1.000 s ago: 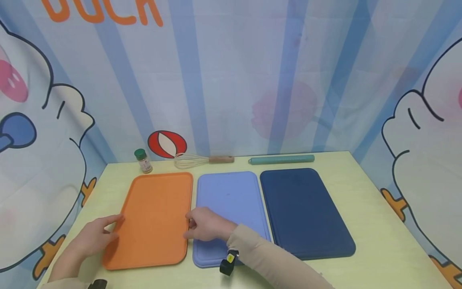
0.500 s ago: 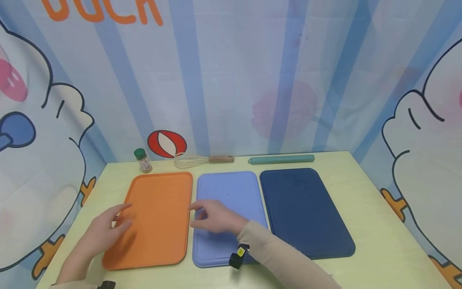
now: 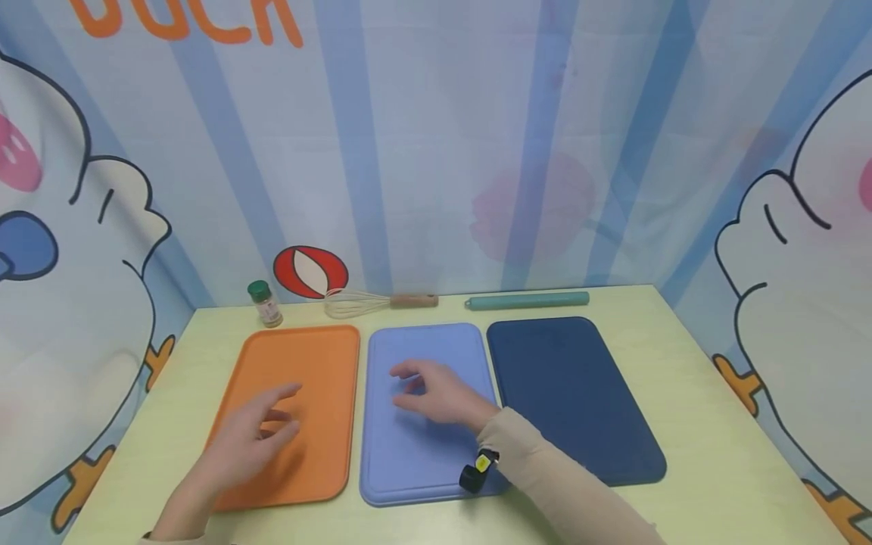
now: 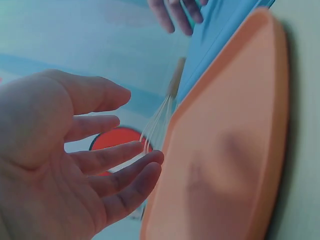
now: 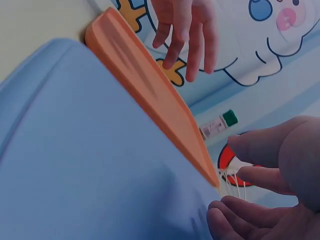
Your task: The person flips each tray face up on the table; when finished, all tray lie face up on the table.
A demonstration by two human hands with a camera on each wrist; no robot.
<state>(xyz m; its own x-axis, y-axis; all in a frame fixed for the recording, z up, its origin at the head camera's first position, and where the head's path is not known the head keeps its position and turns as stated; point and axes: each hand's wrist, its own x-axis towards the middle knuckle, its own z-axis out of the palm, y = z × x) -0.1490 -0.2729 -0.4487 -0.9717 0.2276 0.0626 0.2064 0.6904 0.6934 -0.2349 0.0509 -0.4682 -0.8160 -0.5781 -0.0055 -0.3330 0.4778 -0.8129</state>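
Head view: set high before the desk (image 3: 702,424), facing forward and down, far enough back to span the orange tray (image 3: 306,363), light blue tray (image 3: 402,446), navy tray (image 3: 572,393) and backdrop (image 3: 443,151). Left wrist view: rolled sideways, close to the left hand (image 4: 70,175), facing across the orange tray toward the backdrop. Right wrist view: likewise rolled, close to the right hand (image 5: 280,175), facing over the light blue tray toward the orange. Both wrist views share the orange tray, the whisk (image 4: 173,90) and backdrop; each includes part of the opposite hand.
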